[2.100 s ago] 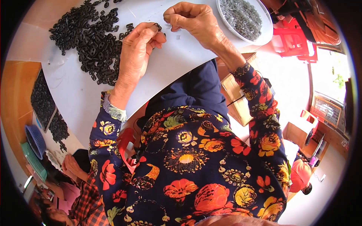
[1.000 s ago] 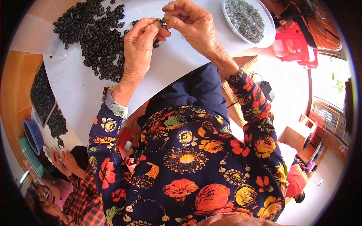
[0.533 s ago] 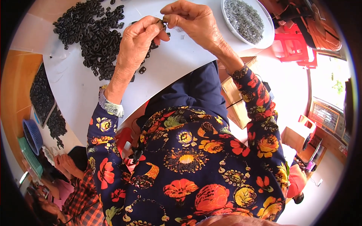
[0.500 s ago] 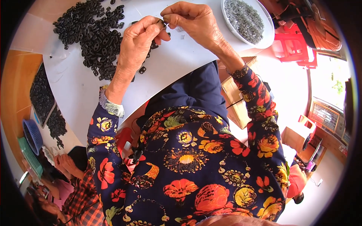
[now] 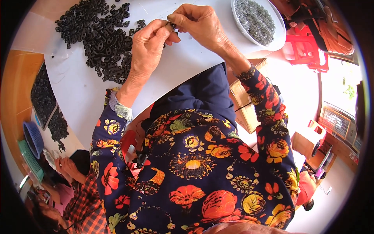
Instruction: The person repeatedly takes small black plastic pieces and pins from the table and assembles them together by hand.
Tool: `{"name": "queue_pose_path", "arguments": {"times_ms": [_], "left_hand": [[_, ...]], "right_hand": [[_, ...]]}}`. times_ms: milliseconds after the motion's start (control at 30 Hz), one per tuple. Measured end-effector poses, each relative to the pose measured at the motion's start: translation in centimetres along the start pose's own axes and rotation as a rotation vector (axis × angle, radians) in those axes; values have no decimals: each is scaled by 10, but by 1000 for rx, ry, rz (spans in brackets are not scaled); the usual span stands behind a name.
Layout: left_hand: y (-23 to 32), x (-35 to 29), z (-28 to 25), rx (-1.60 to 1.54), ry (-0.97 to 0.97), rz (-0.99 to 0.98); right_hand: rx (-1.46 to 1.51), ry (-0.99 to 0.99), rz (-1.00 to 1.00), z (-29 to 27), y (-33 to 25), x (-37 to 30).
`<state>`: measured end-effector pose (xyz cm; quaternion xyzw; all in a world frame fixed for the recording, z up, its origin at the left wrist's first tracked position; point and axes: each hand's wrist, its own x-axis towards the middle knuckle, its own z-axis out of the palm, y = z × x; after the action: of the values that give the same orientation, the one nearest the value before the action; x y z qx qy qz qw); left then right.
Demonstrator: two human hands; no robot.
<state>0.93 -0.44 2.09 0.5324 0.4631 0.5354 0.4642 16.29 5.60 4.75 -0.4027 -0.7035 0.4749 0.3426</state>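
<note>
Head view: pinching a small black piece between thumb and forefinger of the left hand, above the counter, well in from its curved near edge. Curling the right hand close beside the same piece, with fingertips bent toward it; cannot tell whether grasping it. Can see a loose heap of black pieces left of both hands, toward the counter's left edge, and a white bowl filled with clear pieces by its right edge. Beyond the left edge, can see a blue basket beside a green basket.
</note>
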Motion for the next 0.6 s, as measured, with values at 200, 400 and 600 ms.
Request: {"name": "queue_pose_path", "arguments": {"times_ms": [200,400,600], "left_hand": [[-7,1,-5,-125,-20,-54],[2,-3,3,-33,19,32],[-8,-3,-1,-93,25,1]], "right_hand": [[83,-115,-67,-11,1,7],[8,-75,-27,-1,-6,0],[73,-5,-6,7,2,-3]]}}
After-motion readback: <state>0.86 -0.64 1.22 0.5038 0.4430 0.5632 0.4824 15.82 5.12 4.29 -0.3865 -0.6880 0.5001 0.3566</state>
